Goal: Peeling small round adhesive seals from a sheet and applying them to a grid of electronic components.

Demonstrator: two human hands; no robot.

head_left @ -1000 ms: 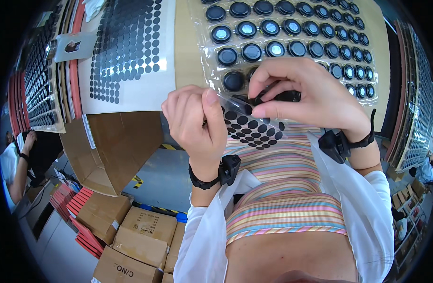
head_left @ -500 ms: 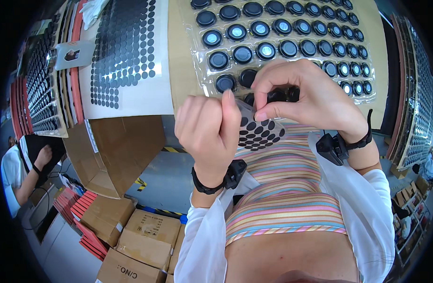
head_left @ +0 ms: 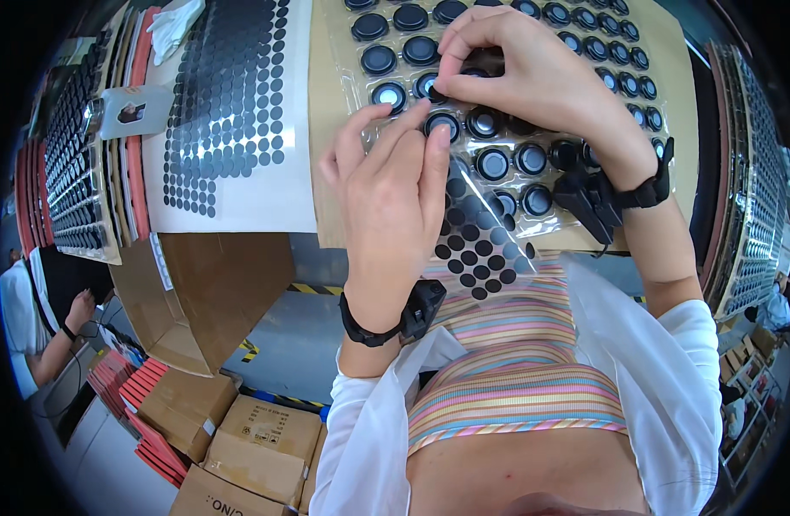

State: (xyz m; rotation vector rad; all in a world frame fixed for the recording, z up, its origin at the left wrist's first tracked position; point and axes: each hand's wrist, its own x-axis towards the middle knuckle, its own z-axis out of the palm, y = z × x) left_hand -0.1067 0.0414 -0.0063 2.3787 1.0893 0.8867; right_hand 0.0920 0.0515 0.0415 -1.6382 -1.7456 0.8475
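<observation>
A clear plastic tray (head_left: 350, 90) holds rows of black round parts. Some, like one part (head_left: 492, 163), show a pale centre; others, such as another part (head_left: 379, 59), are covered in plain black. My right hand (head_left: 532, 73) pinches a small black round sticker, largely hidden by the fingertips, at a part in the tray's left portion. Beside it, my left hand (head_left: 386, 185) rests its fingertips around the neighbouring parts. A transparent sheet of black round stickers (head_left: 477, 249) hangs from under my left thumb, over the tray's near edge.
Left of the brown board (head_left: 324, 172) lies a white sheet (head_left: 266, 193) with many dark discs. A clear bottle (head_left: 137, 112) and a white glove (head_left: 173, 30) sit farther left. Cartons (head_left: 262, 439) stand below; stacked trays (head_left: 747, 172) rise at right. Another person's arm (head_left: 55, 353) shows far left.
My right hand has moved up and left from the sticker sheet to a part in the tray. My left hand has opened out from a fist and reached onto the tray, the sheet hanging lower.
</observation>
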